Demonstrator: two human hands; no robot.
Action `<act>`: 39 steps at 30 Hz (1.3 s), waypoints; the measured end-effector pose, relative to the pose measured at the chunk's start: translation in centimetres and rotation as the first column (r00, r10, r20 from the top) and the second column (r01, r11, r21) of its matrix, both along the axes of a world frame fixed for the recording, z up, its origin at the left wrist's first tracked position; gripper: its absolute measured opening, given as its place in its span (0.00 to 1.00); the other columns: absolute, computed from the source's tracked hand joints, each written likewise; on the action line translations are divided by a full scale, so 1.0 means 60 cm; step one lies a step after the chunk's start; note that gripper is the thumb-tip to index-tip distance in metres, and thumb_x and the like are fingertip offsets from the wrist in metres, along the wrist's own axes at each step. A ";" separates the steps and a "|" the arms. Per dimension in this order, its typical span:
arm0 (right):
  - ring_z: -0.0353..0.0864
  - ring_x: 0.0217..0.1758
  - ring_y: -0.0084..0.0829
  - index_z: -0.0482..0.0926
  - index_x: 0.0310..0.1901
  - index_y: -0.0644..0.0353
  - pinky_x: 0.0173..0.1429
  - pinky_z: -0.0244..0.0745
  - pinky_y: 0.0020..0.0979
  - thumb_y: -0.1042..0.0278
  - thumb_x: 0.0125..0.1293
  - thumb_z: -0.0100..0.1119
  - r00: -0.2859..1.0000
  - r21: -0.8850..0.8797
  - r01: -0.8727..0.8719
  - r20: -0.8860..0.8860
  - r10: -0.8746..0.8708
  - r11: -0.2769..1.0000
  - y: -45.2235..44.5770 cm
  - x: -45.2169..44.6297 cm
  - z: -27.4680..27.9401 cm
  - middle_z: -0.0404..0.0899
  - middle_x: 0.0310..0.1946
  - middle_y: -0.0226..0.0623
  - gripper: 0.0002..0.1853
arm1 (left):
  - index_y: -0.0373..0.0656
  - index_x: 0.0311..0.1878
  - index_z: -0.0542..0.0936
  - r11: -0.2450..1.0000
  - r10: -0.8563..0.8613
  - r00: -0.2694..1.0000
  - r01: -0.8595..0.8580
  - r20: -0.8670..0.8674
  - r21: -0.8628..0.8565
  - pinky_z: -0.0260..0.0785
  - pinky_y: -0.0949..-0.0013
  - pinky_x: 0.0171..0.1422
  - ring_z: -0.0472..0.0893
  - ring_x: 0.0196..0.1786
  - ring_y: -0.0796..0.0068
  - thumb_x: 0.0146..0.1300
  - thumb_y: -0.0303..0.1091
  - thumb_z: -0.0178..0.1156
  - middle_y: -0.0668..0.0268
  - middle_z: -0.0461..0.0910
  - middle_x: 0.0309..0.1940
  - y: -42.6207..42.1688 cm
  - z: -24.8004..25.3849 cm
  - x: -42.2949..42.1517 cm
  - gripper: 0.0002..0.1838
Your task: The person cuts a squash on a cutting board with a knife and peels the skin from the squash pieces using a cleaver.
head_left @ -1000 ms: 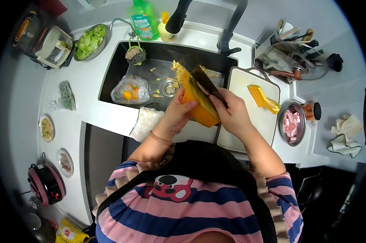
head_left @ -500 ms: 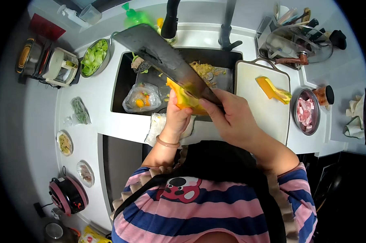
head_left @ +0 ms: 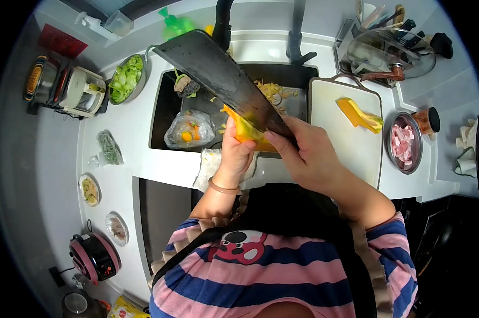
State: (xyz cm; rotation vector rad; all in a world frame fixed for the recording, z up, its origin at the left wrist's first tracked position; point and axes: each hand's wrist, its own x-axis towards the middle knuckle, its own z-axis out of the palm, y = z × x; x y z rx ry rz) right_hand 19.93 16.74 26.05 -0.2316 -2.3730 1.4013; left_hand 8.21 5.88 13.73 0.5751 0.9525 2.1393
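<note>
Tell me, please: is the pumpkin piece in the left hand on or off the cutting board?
Off: the left hand holds the pumpkin piece at the sink, left of the cutting board.

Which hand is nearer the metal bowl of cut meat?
Right. The right hand, gripping the cleaver, is left of the metal bowl, with the cutting board between. The left hand, holding the pumpkin piece, is farther left, near the sink's front edge.

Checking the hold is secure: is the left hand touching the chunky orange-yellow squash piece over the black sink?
Touching. The head view shows the left hand holding the squash piece, pressed against its left and lower edges without a gap.
</note>
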 end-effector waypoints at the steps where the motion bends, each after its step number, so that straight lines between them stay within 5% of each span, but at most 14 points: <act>1: 0.79 0.48 0.48 0.73 0.53 0.64 0.50 0.75 0.37 0.68 0.67 0.51 1.000 0.013 0.003 -0.004 -0.002 1.000 0.000 0.000 -0.001 0.78 0.45 0.51 0.15 | 0.40 0.64 0.58 1.000 0.002 1.000 -0.002 -0.005 0.000 0.65 0.64 0.63 0.72 0.58 0.66 0.43 0.52 0.75 0.62 0.70 0.55 0.000 0.000 0.000 0.50; 14: 0.79 0.47 0.48 0.73 0.53 0.62 0.49 0.75 0.38 0.69 0.67 0.51 0.999 0.007 0.032 -0.005 -0.032 0.999 -0.008 0.005 -0.012 0.79 0.46 0.48 0.15 | 0.40 0.55 0.64 0.965 0.124 0.961 -0.175 -0.248 -0.194 0.69 0.64 0.58 0.75 0.52 0.68 0.39 0.51 0.77 0.61 0.73 0.48 -0.001 0.036 0.002 0.44; 17: 0.79 0.47 0.47 0.73 0.53 0.62 0.49 0.75 0.38 0.71 0.66 0.51 0.999 0.013 0.045 0.010 -0.045 0.999 -0.010 0.006 -0.013 0.78 0.47 0.47 0.15 | 0.40 0.54 0.65 0.967 0.179 0.930 -0.227 -0.322 -0.117 0.70 0.66 0.57 0.76 0.51 0.68 0.43 0.41 0.76 0.62 0.73 0.47 -0.005 0.031 -0.002 0.39; 19: 0.79 0.48 0.47 0.73 0.54 0.62 0.51 0.75 0.38 0.71 0.66 0.51 0.999 0.005 0.049 -0.016 -0.049 0.999 -0.011 0.003 -0.018 0.78 0.48 0.47 0.15 | 0.41 0.63 0.58 0.989 0.032 0.963 -0.070 -0.267 -0.133 0.67 0.66 0.61 0.72 0.57 0.69 0.47 0.28 0.73 0.64 0.71 0.54 -0.014 0.025 -0.013 0.43; 22: 0.80 0.49 0.45 0.73 0.54 0.62 0.52 0.75 0.37 0.72 0.66 0.51 0.998 -0.026 0.058 -0.020 -0.059 0.998 -0.013 0.001 -0.017 0.77 0.50 0.47 0.15 | 0.40 0.63 0.58 0.989 -0.025 0.972 -0.010 -0.232 -0.146 0.68 0.67 0.59 0.72 0.57 0.69 0.45 0.23 0.71 0.63 0.71 0.53 -0.017 0.008 -0.015 0.42; 25: 0.80 0.49 0.45 0.73 0.54 0.61 0.52 0.76 0.36 0.72 0.66 0.51 0.995 0.023 0.083 -0.055 -0.081 0.996 -0.015 0.000 -0.027 0.78 0.49 0.47 0.15 | 0.40 0.61 0.60 0.967 0.116 0.957 -0.171 -0.265 -0.191 0.68 0.68 0.59 0.72 0.56 0.70 0.44 0.20 0.70 0.63 0.71 0.53 -0.008 0.023 -0.001 0.41; 29: 0.80 0.49 0.45 0.73 0.55 0.62 0.51 0.76 0.36 0.72 0.66 0.51 0.996 0.010 0.085 -0.035 -0.085 0.996 -0.013 0.001 -0.025 0.78 0.49 0.47 0.16 | 0.40 0.60 0.61 0.921 0.137 0.867 -0.289 -0.478 -0.260 0.69 0.68 0.58 0.73 0.55 0.71 0.44 0.20 0.70 0.63 0.71 0.52 -0.013 0.017 -0.015 0.39; 31: 0.80 0.47 0.45 0.73 0.55 0.62 0.50 0.76 0.36 0.72 0.66 0.51 0.995 -0.035 0.093 0.024 -0.092 0.995 -0.012 0.002 -0.024 0.78 0.47 0.49 0.16 | 0.40 0.59 0.62 0.955 0.051 0.926 -0.155 -0.373 -0.255 0.70 0.68 0.57 0.74 0.53 0.71 0.44 0.21 0.71 0.63 0.72 0.51 -0.015 0.033 -0.019 0.38; 35: 0.81 0.45 0.46 0.73 0.56 0.63 0.48 0.76 0.35 0.71 0.66 0.52 0.991 -0.046 0.135 -0.009 -0.135 0.990 -0.015 -0.002 -0.034 0.79 0.44 0.52 0.16 | 0.40 0.57 0.62 0.953 0.140 0.953 -0.203 -0.268 -0.225 0.71 0.68 0.55 0.76 0.50 0.71 0.43 0.23 0.73 0.62 0.73 0.49 -0.003 0.023 0.004 0.38; 39: 0.81 0.42 0.48 0.74 0.54 0.64 0.45 0.76 0.37 0.70 0.67 0.52 0.983 -0.035 0.185 0.005 -0.185 0.982 -0.011 -0.002 -0.038 0.79 0.39 0.53 0.15 | 0.39 0.57 0.63 0.850 0.204 0.832 -0.412 -0.515 -0.329 0.72 0.68 0.51 0.78 0.48 0.71 0.43 0.27 0.74 0.61 0.75 0.46 -0.002 0.019 -0.006 0.39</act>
